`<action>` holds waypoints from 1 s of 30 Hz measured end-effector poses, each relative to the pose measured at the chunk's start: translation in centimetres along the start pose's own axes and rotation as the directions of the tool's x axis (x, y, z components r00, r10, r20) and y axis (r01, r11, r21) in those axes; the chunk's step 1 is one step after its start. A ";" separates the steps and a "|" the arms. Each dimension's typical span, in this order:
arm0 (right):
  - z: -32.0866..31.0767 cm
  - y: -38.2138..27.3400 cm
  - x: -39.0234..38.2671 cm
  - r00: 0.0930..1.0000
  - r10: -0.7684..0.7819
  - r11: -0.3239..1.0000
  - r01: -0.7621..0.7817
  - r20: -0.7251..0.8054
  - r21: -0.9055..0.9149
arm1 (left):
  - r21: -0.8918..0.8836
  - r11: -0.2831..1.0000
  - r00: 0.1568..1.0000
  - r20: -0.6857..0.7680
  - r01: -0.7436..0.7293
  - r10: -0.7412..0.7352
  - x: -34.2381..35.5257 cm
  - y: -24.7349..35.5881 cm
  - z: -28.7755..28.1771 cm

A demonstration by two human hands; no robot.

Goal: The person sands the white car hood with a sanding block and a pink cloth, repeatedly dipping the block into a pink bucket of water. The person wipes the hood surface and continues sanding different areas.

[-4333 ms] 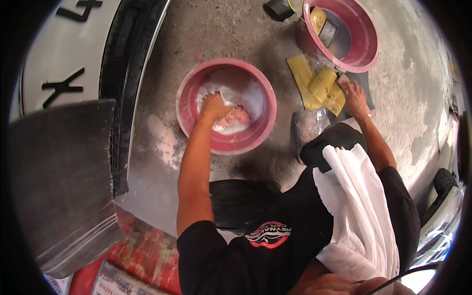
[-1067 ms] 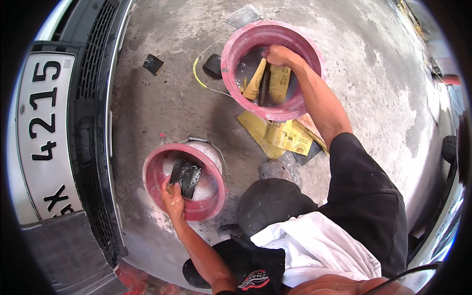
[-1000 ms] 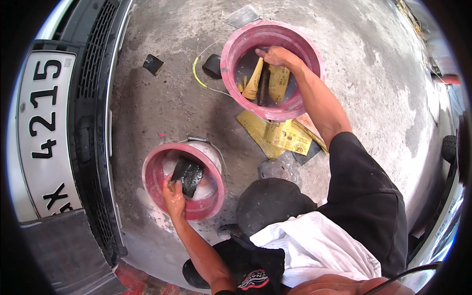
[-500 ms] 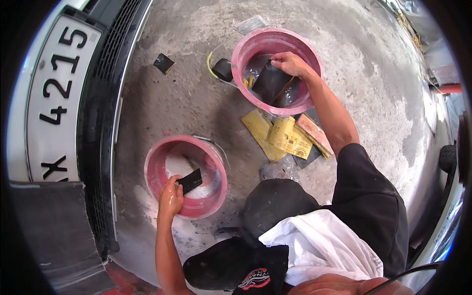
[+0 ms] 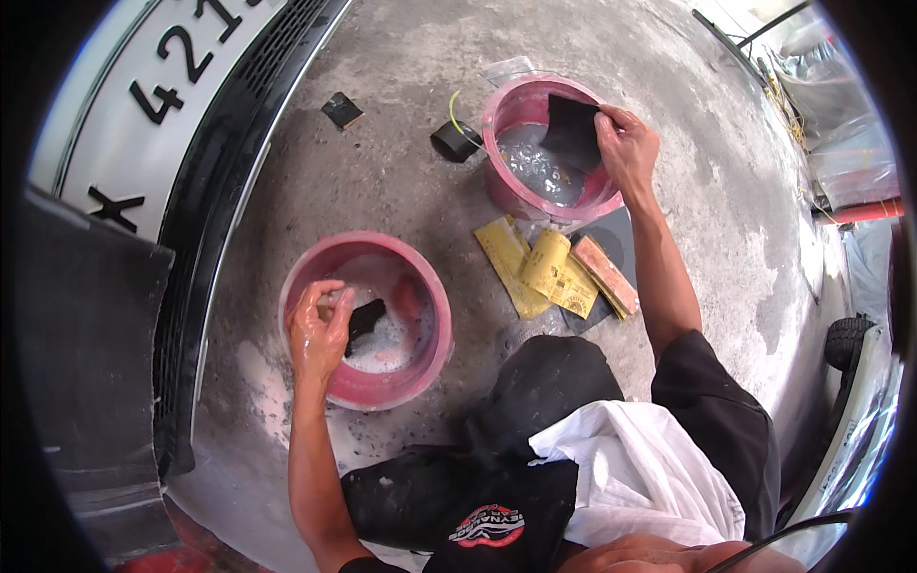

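Note:
Over the far pink bucket point(image 5: 496, 172), which holds cloudy, bubbly water, my right hand point(image 5: 630, 145) pinches a black sandpaper sheet point(image 5: 572, 132) by its edge. The sheet hangs inside the rim. At the near pink bucket point(image 5: 438, 329), my wet left hand point(image 5: 320, 329) is over the left side with thumb and fingers apart. Beside its thumb, a smaller black sandpaper piece point(image 5: 366, 323) sits in the foamy water; I see no grip on it.
Yellow-backed sandpaper sheets point(image 5: 503, 263) and a reddish block point(image 5: 605, 272) lie between the buckets and my knee. A black cylinder point(image 5: 455, 141) and a small black pad point(image 5: 342, 111) rest on the concrete. A vehicle bumper point(image 5: 229, 162) runs along the left.
My right hand has lifted the black sheet up toward the far bucket's right rim. My left hand's fingers have parted from the small black piece, now lower in the near bucket. The view has shifted.

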State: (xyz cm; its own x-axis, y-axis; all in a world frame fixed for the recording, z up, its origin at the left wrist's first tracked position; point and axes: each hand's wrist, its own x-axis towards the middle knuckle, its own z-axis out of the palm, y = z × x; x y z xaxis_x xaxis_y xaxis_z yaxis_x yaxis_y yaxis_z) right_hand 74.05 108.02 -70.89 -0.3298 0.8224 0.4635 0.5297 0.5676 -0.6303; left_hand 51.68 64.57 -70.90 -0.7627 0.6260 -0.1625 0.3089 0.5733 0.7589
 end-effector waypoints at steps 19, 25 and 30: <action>2.5 -13.0 -11.3 0.946 -0.098 0.750 -0.135 0.310 0.648 | -0.333 0.938 0.993 -0.091 -0.096 0.069 0.6 3.1 4.5; 2.8 -15.0 -13.8 0.561 -0.563 0.635 -0.175 0.606 0.752 | -0.270 0.962 0.979 -0.202 -0.032 -0.024 0.5 1.7 2.7; 3.5 -14.2 -15.1 0.340 -0.638 0.556 -0.416 0.691 0.719 | -0.159 0.982 0.984 -0.161 -0.107 0.081 -0.2 1.1 2.8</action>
State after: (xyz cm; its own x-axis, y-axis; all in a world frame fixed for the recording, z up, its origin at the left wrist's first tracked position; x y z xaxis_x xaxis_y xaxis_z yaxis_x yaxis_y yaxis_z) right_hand 68.75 87.70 -71.16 -0.9900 -0.0565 0.1296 -0.1298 0.0004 -0.9915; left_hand 53.78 66.52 -71.84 -0.8168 0.5770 0.0036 0.2948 0.4119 0.8622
